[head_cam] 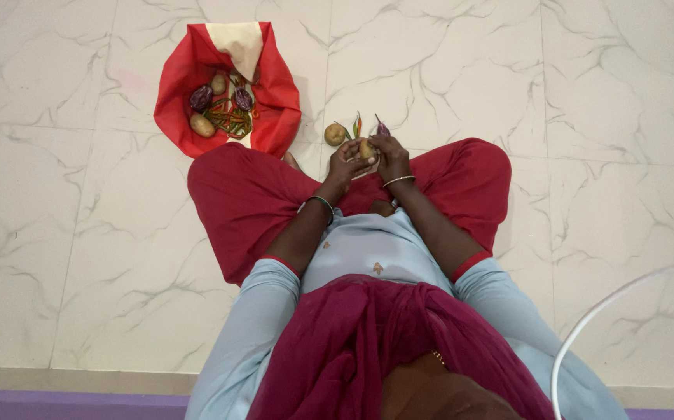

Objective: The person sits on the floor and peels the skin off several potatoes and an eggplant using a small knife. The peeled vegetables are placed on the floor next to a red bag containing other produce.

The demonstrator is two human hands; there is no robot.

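The floor [80, 233] fills nearly the whole frame: large glossy tiles, creamy white with thin grey marble veining, joined by fine straight grout lines [115, 62]. Along the bottom edge runs a beige strip of skirting [80, 379], and below it a purple band [65, 406] in the lower left corner. Light is soft and even, with a faint sheen on the tiles and hardly any shadow.

Person seen from above: pale blue tunic with red-edged short sleeves [471, 264] and a small gold motif on the front, loose red trousers [244, 198], and a deep maroon scarf [368, 342] draped over the chest. A thin metal bangle [398, 180] circles each wrist.
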